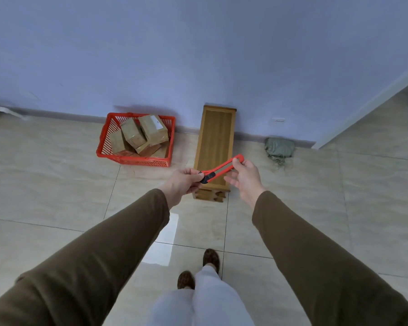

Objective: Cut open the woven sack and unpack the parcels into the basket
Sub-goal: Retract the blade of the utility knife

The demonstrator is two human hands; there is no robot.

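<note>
I hold the red utility knife in front of me with both hands, above the near end of a low wooden stand that reaches to the wall. My left hand is closed around the black end of the knife, thumb and fingers pinched on it. My right hand grips the far red end with thumb and forefinger, and its other fingers are spread loosely and hold nothing. I cannot see if the blade is out or drawn in.

The red basket stands on the floor by the wall, to the left of the stand. Several brown parcels lie in it already, piled at angles. The woven sack lies crumpled on the floor against the wall, to the right of the stand and well apart from the basket. It looks flat and small, so I judge that it is probably empty.

From this I think the unpacking is nearly or fully done, and the step in hand concerns the knife itself: most likely closing the blade or putting the tool away. The next move asks for care with the sliding part, keeping the fingers away from the edge. If the sack is not yet empty, I must first step to the right and crouch, because it is far from my hands.
</note>
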